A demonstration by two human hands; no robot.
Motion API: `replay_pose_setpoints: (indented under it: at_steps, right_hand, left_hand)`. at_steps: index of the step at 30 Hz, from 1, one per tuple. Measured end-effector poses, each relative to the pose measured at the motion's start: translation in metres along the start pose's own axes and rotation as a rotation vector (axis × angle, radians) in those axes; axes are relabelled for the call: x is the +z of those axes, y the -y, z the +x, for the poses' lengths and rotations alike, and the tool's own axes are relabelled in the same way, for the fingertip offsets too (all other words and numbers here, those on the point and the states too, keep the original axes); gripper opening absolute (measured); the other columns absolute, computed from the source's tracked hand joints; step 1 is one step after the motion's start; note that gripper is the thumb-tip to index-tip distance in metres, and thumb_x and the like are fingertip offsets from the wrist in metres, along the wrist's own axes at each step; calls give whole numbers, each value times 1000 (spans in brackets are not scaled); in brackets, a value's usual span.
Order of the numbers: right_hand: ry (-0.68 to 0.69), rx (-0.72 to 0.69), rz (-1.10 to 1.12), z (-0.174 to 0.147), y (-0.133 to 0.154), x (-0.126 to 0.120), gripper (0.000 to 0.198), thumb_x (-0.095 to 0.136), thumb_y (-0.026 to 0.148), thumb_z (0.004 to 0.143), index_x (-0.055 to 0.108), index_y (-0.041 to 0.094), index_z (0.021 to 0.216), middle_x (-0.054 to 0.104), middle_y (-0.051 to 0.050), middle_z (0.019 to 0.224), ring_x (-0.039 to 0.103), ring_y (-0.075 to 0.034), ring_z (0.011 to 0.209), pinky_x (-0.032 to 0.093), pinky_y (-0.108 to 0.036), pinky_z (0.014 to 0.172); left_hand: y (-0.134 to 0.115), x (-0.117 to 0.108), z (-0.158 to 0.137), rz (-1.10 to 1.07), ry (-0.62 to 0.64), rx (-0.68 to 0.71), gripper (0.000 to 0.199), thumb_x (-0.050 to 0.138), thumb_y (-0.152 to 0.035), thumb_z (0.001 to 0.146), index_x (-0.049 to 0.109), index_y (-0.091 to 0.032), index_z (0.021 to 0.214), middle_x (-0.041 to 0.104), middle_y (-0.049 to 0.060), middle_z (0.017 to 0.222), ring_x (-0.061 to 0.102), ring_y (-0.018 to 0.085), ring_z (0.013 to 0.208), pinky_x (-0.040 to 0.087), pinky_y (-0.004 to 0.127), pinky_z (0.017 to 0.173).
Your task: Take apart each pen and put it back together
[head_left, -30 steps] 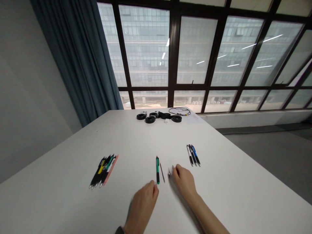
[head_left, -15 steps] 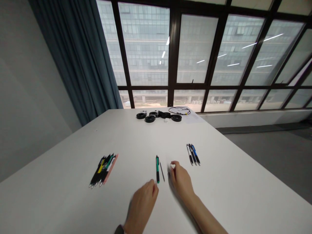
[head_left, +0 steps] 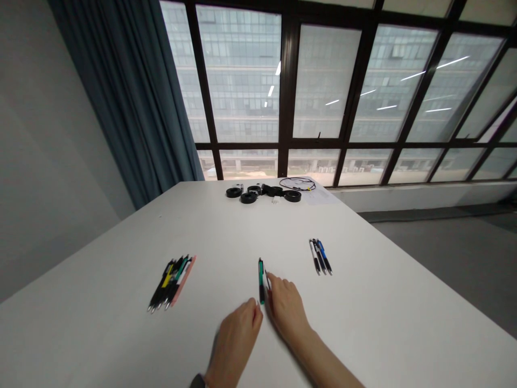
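Observation:
A green and black pen (head_left: 261, 283) lies lengthwise on the white table in front of me. Just right of it, a thin dark pen refill (head_left: 267, 279) shows partly, its lower end covered by my right hand (head_left: 287, 304). That hand's fingers are closed at the refill; a pale sliver shows by the fingertips, too small to name. My left hand (head_left: 241, 326) rests closed at the pen's near end, a tiny light bit at its fingertips that I cannot make out.
Several pens (head_left: 172, 283) lie bunched at the left, and 3 pens (head_left: 320, 257) lie side by side at the right. Far back are black tape-like rolls (head_left: 248, 198), a coiled black cable (head_left: 298, 184) and paper. The table's right edge slants past the pens.
My right hand has moved left, from open tabletop up against the pen and refill, and now covers part of the refill. My left hand and the pens have stayed put.

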State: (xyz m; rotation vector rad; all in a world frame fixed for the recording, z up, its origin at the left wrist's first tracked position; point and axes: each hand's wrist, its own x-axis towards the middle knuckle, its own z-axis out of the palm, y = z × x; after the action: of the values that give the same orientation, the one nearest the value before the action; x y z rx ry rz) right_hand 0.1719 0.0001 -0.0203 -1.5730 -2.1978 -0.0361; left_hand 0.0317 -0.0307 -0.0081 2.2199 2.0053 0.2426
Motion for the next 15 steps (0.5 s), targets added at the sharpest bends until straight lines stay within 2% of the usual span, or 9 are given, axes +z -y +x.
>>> replay_pose_setpoints:
  at_steps: [5, 15]
  right_hand:
    - [7, -24, -70, 3, 3, 0, 41, 50, 3, 92, 52, 13, 132, 70, -8, 92, 64, -24, 82, 42, -35, 74]
    - [99, -32, -109, 7, 7, 0, 44, 52, -1, 90, 54, 9, 132, 72, -12, 98, 65, -26, 87, 46, -39, 77]
  left_hand:
    - [2, 3, 0, 11, -10, 9, 32, 37, -19, 100, 65, -22, 85, 73, 3, 80, 70, 18, 75, 35, 29, 62]
    - [2, 3, 3, 3, 0, 13, 32, 37, -19, 100, 65, -21, 87, 73, 4, 82, 71, 20, 78, 35, 29, 62]
